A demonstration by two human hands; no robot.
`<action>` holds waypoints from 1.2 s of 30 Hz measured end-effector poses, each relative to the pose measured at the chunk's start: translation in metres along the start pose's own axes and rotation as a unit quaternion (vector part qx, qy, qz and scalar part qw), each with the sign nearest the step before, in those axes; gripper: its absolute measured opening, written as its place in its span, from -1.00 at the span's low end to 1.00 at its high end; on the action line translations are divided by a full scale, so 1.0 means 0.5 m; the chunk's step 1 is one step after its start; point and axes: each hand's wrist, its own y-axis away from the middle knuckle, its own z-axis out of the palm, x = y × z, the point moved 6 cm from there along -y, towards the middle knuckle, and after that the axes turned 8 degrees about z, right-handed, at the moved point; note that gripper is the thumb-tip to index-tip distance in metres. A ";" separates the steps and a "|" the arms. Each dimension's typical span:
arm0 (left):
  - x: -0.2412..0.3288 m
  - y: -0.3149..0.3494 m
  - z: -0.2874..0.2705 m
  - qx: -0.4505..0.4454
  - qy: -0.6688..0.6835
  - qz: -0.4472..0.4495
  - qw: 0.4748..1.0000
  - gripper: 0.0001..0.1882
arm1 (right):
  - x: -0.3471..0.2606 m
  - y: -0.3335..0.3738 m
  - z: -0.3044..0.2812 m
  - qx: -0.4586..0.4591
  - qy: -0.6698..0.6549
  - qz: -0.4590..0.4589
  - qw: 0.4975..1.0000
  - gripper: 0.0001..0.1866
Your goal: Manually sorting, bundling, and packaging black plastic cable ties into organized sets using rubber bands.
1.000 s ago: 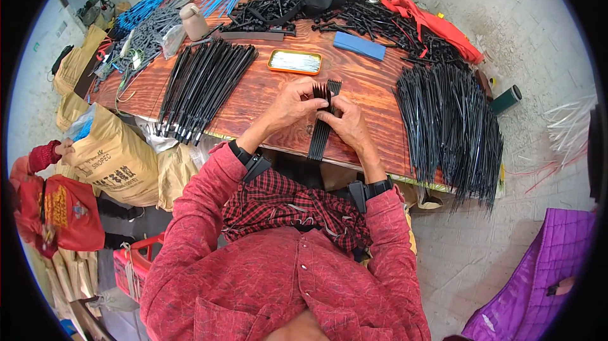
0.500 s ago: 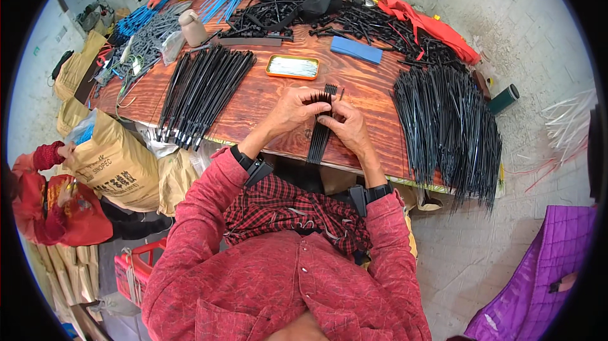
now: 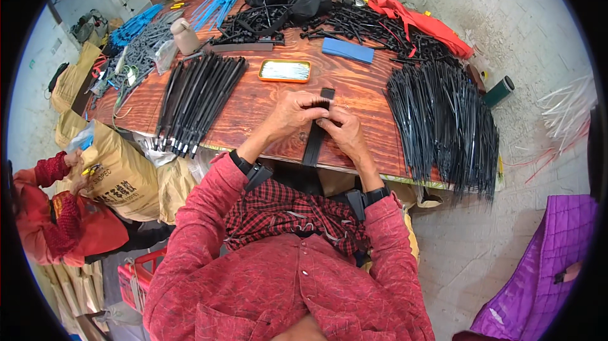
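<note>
A flat bunch of black cable ties (image 3: 313, 145) is held over the table's near edge, its lower ends pointing toward me. My left hand (image 3: 292, 116) pinches the bunch from the left, thumb and fingers closed on its upper part. From the other side my right hand (image 3: 345, 131) grips the same bunch, fingertips meeting the left thumb. The upper ends show beyond my fingers as an even black band. A shallow yellow-orange tin (image 3: 284, 80) with thin white strips in it lies just beyond my left hand.
Left of my hands lie bundled black ties (image 3: 201, 103); a large pile of loose black ties (image 3: 440, 126) hangs over the edge at right. Farther back are a blue block (image 3: 348, 50), a beige flask (image 3: 185, 37) and red cloth (image 3: 421, 24). Co-workers are at left and far left.
The fanned upper ends of the ties have come together into an even band. Both hands keep their hold. The view has shifted slightly, and the co-worker at left has moved their hands.
</note>
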 end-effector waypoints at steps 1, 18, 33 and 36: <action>0.004 -0.003 0.000 -0.001 -0.010 0.016 1.000 -0.71 | 0.007 0.004 -0.011 -0.002 -0.009 -0.004 1.000 -0.77; 0.033 -0.027 0.038 -0.054 -0.019 -0.006 0.998 -0.73 | 0.027 0.022 -0.028 -0.013 0.039 0.068 0.997 -0.70; -0.010 -0.003 0.026 0.048 0.135 -0.083 0.986 -0.77 | 0.025 -0.004 -0.008 -0.074 0.059 0.059 0.994 -0.68; -0.003 0.003 0.018 0.043 0.155 -0.069 0.985 -0.77 | 0.016 -0.002 0.000 -0.076 0.071 0.051 0.993 -0.68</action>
